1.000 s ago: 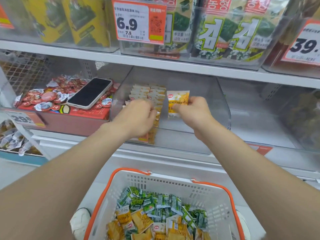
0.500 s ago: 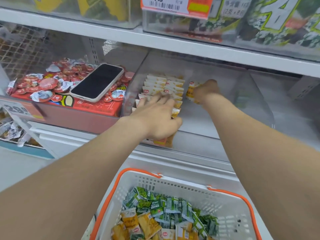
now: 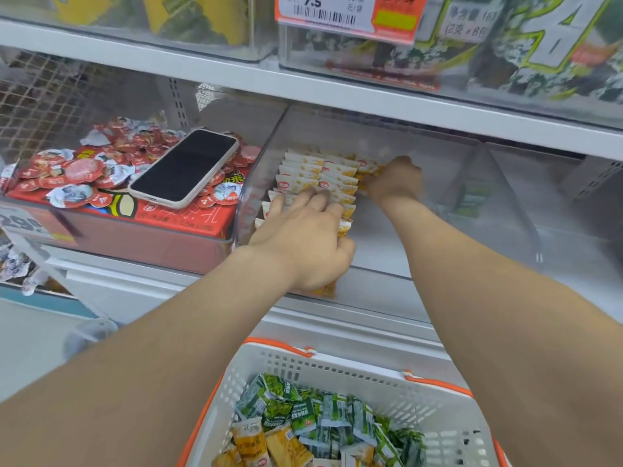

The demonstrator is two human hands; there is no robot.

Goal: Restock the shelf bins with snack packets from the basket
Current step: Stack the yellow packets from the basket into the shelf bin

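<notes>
A clear shelf bin (image 3: 381, 288) holds two rows of yellow-and-white snack packets (image 3: 317, 173) along its left side. My left hand (image 3: 303, 244) lies flat on the near packets, fingers stretched over them. Deep in the bin, my right hand (image 3: 394, 180) grips a yellow packet (image 3: 365, 170) beside the back of the rows; its fingers are mostly hidden. Below, a white basket (image 3: 337, 372) with orange handles carries several green and yellow packets (image 3: 313, 419).
A phone (image 3: 185, 166) lies on red round snacks in the red box bin (image 3: 161, 224) to the left. The upper shelf edge (image 3: 337, 92) and its price tag (image 3: 350, 15) hang just above. Another clear bin (image 3: 580, 210) stands to the right.
My right hand has carried the yellow packet from the bin's front to the back beside the rows. My left hand has flattened onto the near packets. The view has tilted down.
</notes>
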